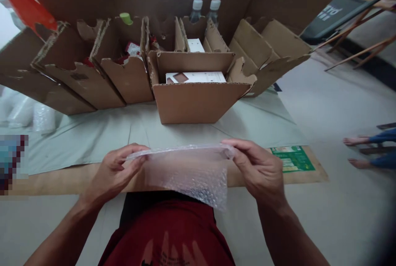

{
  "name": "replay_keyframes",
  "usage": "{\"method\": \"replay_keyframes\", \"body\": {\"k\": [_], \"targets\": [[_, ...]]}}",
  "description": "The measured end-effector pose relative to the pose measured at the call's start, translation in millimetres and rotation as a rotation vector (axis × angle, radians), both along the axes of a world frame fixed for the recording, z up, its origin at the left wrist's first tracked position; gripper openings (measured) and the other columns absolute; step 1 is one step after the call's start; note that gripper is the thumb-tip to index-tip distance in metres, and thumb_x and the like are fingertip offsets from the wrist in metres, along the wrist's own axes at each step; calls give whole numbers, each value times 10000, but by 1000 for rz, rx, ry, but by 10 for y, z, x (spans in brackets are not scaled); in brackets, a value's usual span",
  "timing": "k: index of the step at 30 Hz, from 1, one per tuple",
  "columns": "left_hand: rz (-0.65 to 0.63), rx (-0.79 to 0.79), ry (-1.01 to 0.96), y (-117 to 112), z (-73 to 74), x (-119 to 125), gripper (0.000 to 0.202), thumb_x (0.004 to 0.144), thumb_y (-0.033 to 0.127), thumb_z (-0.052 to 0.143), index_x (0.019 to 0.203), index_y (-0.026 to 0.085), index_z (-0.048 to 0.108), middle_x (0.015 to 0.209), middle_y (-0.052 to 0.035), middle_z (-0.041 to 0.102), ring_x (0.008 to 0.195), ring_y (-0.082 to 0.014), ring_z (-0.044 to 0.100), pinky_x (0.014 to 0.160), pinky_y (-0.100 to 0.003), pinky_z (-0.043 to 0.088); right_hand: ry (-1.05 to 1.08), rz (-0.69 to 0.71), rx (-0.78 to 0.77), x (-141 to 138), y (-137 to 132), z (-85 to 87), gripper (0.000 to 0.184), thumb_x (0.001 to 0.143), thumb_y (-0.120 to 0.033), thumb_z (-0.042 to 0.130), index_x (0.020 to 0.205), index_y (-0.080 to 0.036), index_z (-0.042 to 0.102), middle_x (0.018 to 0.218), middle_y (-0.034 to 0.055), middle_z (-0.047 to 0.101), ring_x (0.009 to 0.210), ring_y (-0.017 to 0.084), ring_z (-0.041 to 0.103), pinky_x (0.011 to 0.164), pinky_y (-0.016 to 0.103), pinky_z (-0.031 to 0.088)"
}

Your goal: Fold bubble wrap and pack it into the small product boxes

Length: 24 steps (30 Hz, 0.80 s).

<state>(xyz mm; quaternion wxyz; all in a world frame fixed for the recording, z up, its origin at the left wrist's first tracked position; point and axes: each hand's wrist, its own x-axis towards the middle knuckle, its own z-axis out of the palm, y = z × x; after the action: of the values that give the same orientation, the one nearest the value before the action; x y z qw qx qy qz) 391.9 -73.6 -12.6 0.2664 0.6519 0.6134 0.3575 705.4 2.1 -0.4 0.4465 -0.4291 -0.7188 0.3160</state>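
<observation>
A clear bubble-wrap pouch hangs in front of me, stretched flat between both hands above my lap. My left hand pinches its upper left corner. My right hand pinches the upper right corner. Just beyond the pouch stands an open cardboard box on a pale sheet. A white carton with a brown square lies inside that box.
Several more open cardboard boxes line the back, some with red and white packs. Two capped bottles stand behind them. A green printed card lies at the right. Another person's bare feet rest on the floor at far right.
</observation>
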Motion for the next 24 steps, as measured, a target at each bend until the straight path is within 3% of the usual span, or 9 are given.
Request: {"method": "replay_keyframes", "body": {"k": [3,5,7,9,11,13,16,20,24], "targets": [[37,-49,-76,4,73,-6,135,939,305,626,915,217,726,844,-7,752,769,-157,716,690,-246,583,51,-60,-50,-48,49,-106,166,981,-297,643,1083,-244,762,914,9,793,779,150,743,737,270,612],[92,-90,-22,88,-74,-8,155,933,283,593,967,206,723,834,-19,742,753,-170,703,689,-279,586,9,-69,-91,-72,160,-289,197,982,-319,621,1094,-214,745,913,28,789,786,167,740,734,298,614],[164,-107,105,170,-291,-24,277,925,277,592,1164,178,689,889,-54,741,765,-201,696,706,-344,600,-97,-109,-78,-38,267,-492,238,973,-338,609,1124,-197,728,990,60,788,863,199,741,771,346,617],[246,12,266,191,-466,-39,520,919,302,637,1406,145,545,1072,-130,731,924,-269,705,823,-450,611,-206,-181,6,47,314,-639,271,972,-344,603,1172,-195,710,1116,97,772,995,241,731,844,406,613],[287,205,399,142,-535,-20,669,930,306,660,1529,161,399,1296,-194,649,1169,-339,645,988,-546,559,-295,-224,142,111,281,-693,266,987,-316,587,1206,-211,695,1197,111,751,1102,267,708,924,457,594],[214,314,480,74,-524,57,660,957,250,629,1555,220,353,1435,-195,561,1332,-353,552,1086,-565,502,-364,-178,281,59,187,-678,273,999,-257,566,1249,-240,675,1238,104,740,1170,272,690,996,488,562],[-48,314,570,44,-545,239,629,980,215,587,1556,220,334,1572,-196,451,1481,-348,421,1168,-548,431,-497,73,375,-270,21,-673,381,1001,-201,548,1373,-257,604,1403,107,664,1322,283,609,1083,519,505],[-241,192,722,126,-797,370,707,1009,470,545,1568,131,276,1623,-243,396,1546,-387,326,1224,-596,309,-734,376,319,-620,-36,-875,502,1011,-289,556,1497,-179,498,1578,161,504,1469,312,461,1142,526,453],[-249,76,738,151,-939,340,707,1013,528,519,1569,156,290,1676,-210,330,1581,-368,257,1267,-589,211,-851,286,290,-210,53,-1081,535,1030,-381,532,1528,-199,462,1593,148,489,1477,334,447,1158,554,413]]}}
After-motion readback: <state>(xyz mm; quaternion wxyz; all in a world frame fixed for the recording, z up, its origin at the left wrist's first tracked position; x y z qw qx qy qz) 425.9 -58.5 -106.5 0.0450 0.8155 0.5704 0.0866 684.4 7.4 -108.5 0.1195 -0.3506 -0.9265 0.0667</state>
